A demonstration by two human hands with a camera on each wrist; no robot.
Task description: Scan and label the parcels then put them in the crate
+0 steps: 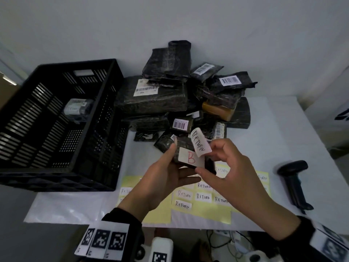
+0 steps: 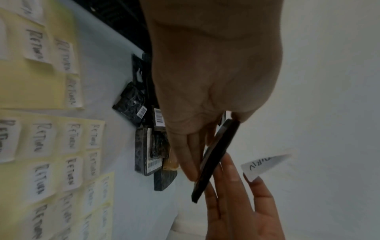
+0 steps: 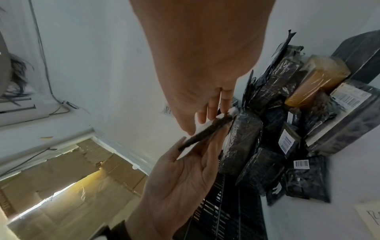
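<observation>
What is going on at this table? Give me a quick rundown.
A person is labelling parcels. The left hand holds a small black parcel with a white tag marked B, while the right hand pinches a RETURN sticker above it, not yet stuck down. One parcel lies in the black crate; the scanner rests on the table.

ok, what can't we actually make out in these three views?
- Held parcel, head view: hands cover its lower edge; any barcode unseen.
- RETURN sticker, head view: curled, adhesive side hidden.
- Parcel in the crate, head view: label too blurred to read.
- Sticker sheets, left wrist view: blurred, cut off by the frame edge.
- Scanner: in head view only, trigger unseen.
</observation>
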